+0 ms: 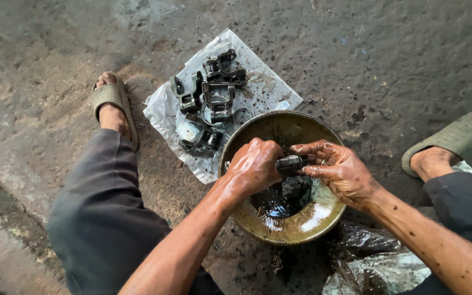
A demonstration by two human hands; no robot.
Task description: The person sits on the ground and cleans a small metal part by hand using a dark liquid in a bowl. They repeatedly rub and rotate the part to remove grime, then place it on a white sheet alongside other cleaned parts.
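Observation:
A round metal bowl (307, 226) with dark oily liquid stands on the ground between my knees. Over it, both hands hold a small dark cylindrical metal part (290, 163). My left hand (253, 166) is closed around its left end. My right hand (337, 169) pinches its right end with the fingertips. Both hands are wet and stained with oil. More dark parts lie in the liquid under the hands.
Several greasy metal brackets and clips (210, 101) lie on a clear plastic sheet (271, 90) beyond the bowl. My sandalled feet rest at left (110, 104) and right (454, 142). Crumpled plastic (372, 262) lies near my right knee. The concrete floor is oil-stained.

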